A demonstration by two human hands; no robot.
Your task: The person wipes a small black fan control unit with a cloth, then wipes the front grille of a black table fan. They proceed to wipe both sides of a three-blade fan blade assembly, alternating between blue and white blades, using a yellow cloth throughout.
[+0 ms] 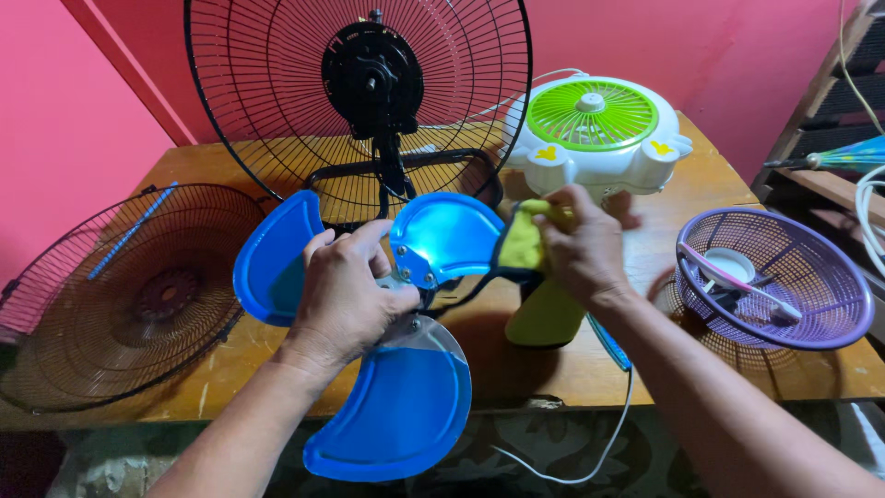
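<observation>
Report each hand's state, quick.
Left hand: closed on the blue fan blade hub.
Right hand: closed, pressing a yellow-green cloth to the blade.

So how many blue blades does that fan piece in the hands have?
3. One blade sticks out left of the left hand, one lies between the hands beside the right hand and its yellow cloth, and one points down toward the camera.
</observation>
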